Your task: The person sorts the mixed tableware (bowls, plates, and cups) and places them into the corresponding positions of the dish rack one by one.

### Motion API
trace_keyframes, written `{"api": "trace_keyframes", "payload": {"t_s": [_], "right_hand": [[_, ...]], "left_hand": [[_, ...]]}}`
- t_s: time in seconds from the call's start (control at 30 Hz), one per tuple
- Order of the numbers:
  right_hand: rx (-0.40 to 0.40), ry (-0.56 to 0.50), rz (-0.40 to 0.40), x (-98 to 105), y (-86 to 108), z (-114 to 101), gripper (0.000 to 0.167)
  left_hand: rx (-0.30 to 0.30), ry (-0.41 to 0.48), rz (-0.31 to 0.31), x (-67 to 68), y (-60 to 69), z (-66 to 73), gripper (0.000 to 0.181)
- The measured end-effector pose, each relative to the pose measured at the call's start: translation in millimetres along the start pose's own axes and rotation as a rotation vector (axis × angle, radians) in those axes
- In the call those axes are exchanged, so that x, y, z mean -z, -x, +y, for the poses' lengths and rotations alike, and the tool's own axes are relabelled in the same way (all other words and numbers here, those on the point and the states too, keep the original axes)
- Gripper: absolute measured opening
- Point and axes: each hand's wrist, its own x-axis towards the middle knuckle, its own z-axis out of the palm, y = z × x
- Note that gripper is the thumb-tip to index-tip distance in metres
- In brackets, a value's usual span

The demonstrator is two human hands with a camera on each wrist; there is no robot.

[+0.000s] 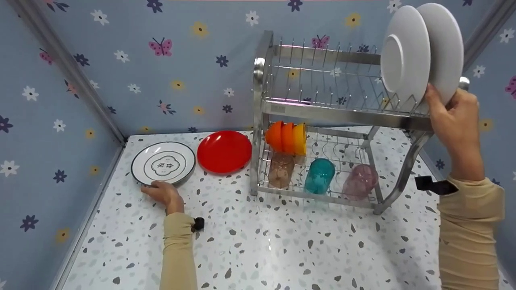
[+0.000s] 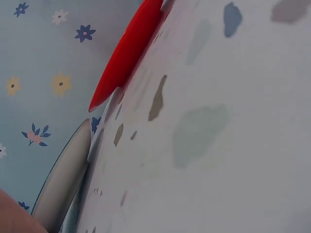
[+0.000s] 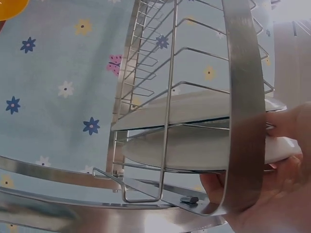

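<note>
My left hand [image 1: 165, 195] is at the near rim of a white plate [image 1: 141, 163] with a dark edge and printed characters, which lies on the speckled tabletop. Its fingers look fairly straight against the rim; the left wrist view catches only a bit of skin beside the plate [image 2: 63, 179]. Over at the rack, my right hand [image 1: 457, 121] pinches the outer of two white plates [image 1: 447, 48] standing on the upper tier. The thumb lies between the two, with fingers on the outer side. Leaning beside it is the inner white plate [image 1: 411, 52].
A red plate [image 1: 224, 152] lies between the printed plate and the metal dish rack [image 1: 342, 114]. On the lower tier sit nested orange and yellow bowls [image 1: 287, 137], a brown cup [image 1: 281, 171], a teal cup [image 1: 319, 176] and a pink cup [image 1: 360, 181]. Patterned walls enclose the table.
</note>
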Motion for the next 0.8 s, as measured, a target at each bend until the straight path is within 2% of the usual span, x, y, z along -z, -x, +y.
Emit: {"api": "trace_keyframes", "payload": {"t_s": [0.1,0.2,0.27,0.4,0.57,0.67,0.8], "right_hand": [[0.026,0.021,-0.036,2.8,-0.6,0.0,0.022],[0.052,0.031,-0.079,3.0,-0.5,-0.8,0.032],[0.07,0.035,-0.108,3.1,0.2,-1.2,0.038],[0.102,0.056,-0.156,5.8,0.4,-1.0,0.034],[0.131,0.09,-0.179,8.0,-0.8,0.9,0.042],[0.128,0.087,-0.175,8.6,-0.1,1.5,0.044],[0.128,0.073,-0.168,8.2,0.7,-0.4,0.047]], "left_hand": [[-0.001,0.079,-0.012,0.8,-1.8,0.5,0.06],[0.014,0.137,-0.018,1.2,-3.0,1.2,0.059],[0.021,0.155,-0.02,2.2,-3.6,1.2,0.059],[0.023,0.165,-0.019,3.0,-4.5,1.5,0.058],[-0.001,0.131,-0.004,3.7,-5.0,1.2,0.056],[-0.017,0.161,-0.006,3.4,-5.2,1.2,0.054],[-0.016,0.244,-0.026,2.8,-4.7,3.2,0.054]]}}
